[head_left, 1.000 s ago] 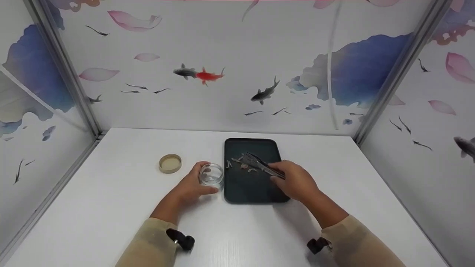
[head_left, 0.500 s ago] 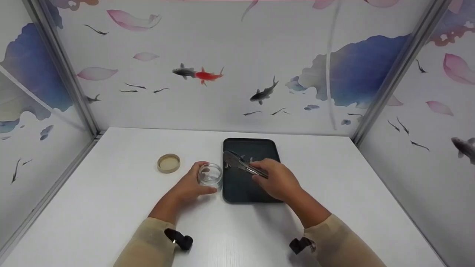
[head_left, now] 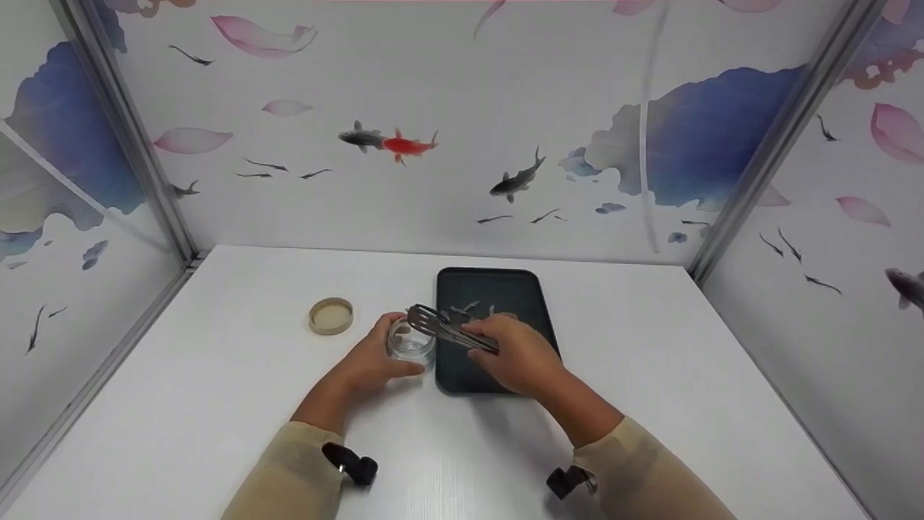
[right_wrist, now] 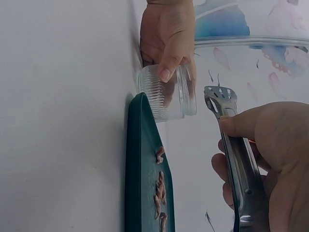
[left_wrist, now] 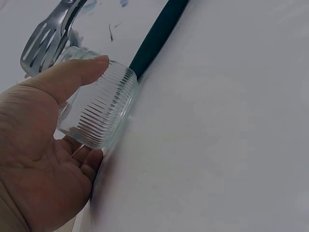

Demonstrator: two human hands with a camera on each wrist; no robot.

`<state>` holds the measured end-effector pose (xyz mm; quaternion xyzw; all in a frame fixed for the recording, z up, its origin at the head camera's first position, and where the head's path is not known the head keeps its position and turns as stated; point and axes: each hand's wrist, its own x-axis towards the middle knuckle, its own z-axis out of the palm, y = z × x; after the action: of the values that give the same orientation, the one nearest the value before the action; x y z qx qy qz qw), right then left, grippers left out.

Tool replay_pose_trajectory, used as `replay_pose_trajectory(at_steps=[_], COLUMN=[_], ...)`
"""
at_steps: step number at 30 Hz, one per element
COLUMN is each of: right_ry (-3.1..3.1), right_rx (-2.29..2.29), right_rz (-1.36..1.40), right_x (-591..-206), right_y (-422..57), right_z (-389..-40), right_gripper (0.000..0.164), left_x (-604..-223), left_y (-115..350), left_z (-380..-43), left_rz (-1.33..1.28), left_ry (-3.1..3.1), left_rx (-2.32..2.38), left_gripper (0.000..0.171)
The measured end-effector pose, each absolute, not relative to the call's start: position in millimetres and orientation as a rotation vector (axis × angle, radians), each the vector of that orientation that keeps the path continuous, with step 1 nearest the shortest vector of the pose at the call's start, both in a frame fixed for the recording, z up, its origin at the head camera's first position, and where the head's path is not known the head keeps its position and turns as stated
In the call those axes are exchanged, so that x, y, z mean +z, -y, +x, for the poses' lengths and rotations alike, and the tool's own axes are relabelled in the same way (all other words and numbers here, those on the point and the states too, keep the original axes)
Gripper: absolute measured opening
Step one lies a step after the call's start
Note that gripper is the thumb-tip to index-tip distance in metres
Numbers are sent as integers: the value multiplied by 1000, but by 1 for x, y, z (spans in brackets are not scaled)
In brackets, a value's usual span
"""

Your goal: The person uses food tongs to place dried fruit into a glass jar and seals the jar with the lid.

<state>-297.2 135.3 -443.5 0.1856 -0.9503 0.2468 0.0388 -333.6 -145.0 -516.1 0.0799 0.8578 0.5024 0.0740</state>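
My left hand (head_left: 367, 363) holds a clear glass jar (left_wrist: 108, 106) upright on the table, thumb on one side and fingers on the other. The jar has no lid on, and its ribbed wall touches or nearly touches the dark green tray (head_left: 465, 375). In my right hand (head_left: 523, 354) are metal tongs (right_wrist: 236, 164) with slotted heads, gripped between thumb and fingers. Their heads hang over the jar's mouth. Whether they pinch anything is hard to tell; a tiny brownish bit shows by their tip in the left wrist view. Several small brownish, curled dried pieces (right_wrist: 160, 191) lie on the tray.
A round, beige-gold lid (head_left: 330, 318) lies on the white table (head_left: 238, 404), left of the jar. White panels (head_left: 433, 65) printed with fish and petals enclose the table at the back and sides.
My right hand has carried the tongs leftward from above the tray's pieces to over the jar's mouth. The left hand and jar have stayed in place.
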Motion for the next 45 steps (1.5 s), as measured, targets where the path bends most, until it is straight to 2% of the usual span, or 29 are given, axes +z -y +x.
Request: replay_pose_trajectory(at_steps=[10,21,30,45], right_ry=[2915,2936,2931,2990], right_rx=[739,758,772,758], right_rz=[592,510,480,264], right_x=[-446,-444,-444,-452], right_y=[-140,-140,-149,-202], right_z=[-297,-299,-304,-340], right_gripper=[51,69,69,73], left_x=[-518,-519,-518,-520], left_y=[145,147,145,147], left_z=[-333,-334,-333,-335], left_rz=[208,218,226,307], left_ry=[-2558,-2572,-2558,-2495], left_rx=[1500,1483,1501,1586], left_gripper=[99,98,99,100])
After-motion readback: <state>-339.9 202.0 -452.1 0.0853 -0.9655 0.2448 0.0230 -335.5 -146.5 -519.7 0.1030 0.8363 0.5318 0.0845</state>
